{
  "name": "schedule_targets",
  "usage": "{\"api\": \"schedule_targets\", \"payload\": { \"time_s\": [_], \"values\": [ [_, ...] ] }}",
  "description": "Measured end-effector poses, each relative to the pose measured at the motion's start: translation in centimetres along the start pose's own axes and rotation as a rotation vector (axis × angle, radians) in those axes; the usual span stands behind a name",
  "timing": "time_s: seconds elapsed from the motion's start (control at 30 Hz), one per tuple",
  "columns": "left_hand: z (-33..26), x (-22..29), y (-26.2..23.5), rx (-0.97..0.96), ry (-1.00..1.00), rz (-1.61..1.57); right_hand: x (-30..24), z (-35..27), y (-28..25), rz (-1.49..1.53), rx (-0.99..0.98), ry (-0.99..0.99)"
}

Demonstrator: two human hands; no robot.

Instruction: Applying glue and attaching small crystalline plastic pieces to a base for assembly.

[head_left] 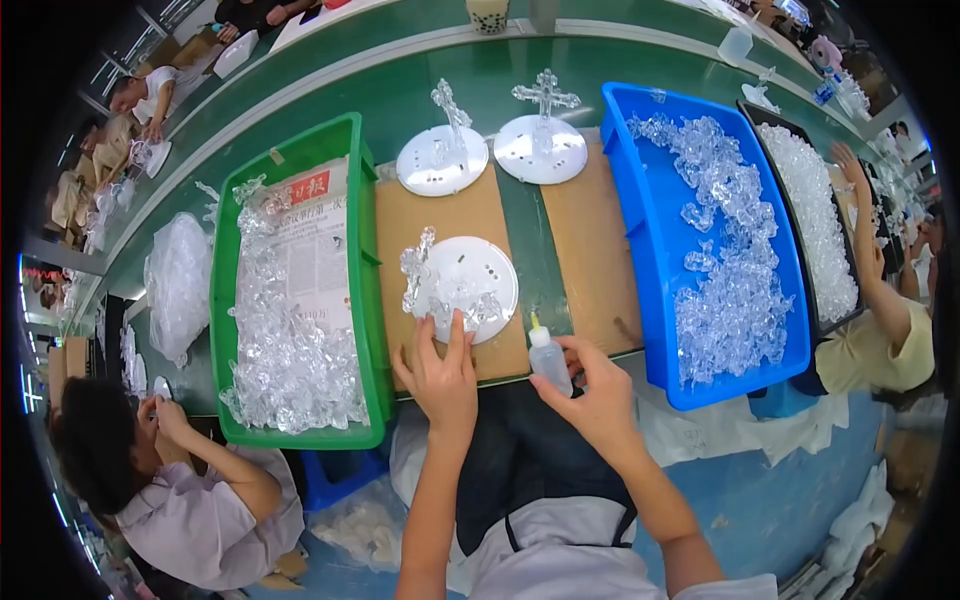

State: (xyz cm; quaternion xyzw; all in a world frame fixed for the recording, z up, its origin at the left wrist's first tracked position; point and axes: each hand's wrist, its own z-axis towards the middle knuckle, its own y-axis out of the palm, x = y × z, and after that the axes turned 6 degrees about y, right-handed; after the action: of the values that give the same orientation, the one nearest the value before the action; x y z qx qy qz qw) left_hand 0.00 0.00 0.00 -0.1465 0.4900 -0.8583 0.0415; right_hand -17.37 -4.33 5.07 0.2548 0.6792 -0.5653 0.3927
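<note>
A white round disc (490, 268) with small dark marks lies on brown cardboard in front of me. A clear ornate plastic piece (413, 270) stands at its left rim, and more clear pieces (482, 311) rest on its near part. My left hand (442, 375) is open, fingers apart, with its fingertips touching the near-left edge of the disc beside those pieces. Just right of the disc, my right hand (597, 398) grips a small translucent squeeze bottle (551, 361) with a yellowish nozzle pointing up. Whether anything lies under my left fingertips is hidden.
Two more white discs, one with a clear cross (545, 95), stand farther back. A green bin (372, 330) flanks the left and a blue bin (640, 250) the right, both holding clear pieces. A black tray (843, 318) lies beyond. Co-workers sit on both sides.
</note>
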Motion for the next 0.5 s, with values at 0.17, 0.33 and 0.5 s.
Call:
{"api": "schedule_targets", "payload": {
  "time_s": [0.17, 0.33, 0.5],
  "values": [
    [0.9, 0.4, -0.2, 0.060, 0.031, 0.011, 0.5, 0.8, 0.6, -0.154, -0.050, -0.181],
    [0.6, 0.0, -0.4, 0.016, 0.037, -0.012, -0.1, 0.2, 0.7, -0.284, -0.118, -0.227],
    [1.3, 0.6, -0.9, 0.104, 0.104, 0.001, 0.3, 0.2, 0.6, -0.100, -0.099, -0.121]
  ]
}}
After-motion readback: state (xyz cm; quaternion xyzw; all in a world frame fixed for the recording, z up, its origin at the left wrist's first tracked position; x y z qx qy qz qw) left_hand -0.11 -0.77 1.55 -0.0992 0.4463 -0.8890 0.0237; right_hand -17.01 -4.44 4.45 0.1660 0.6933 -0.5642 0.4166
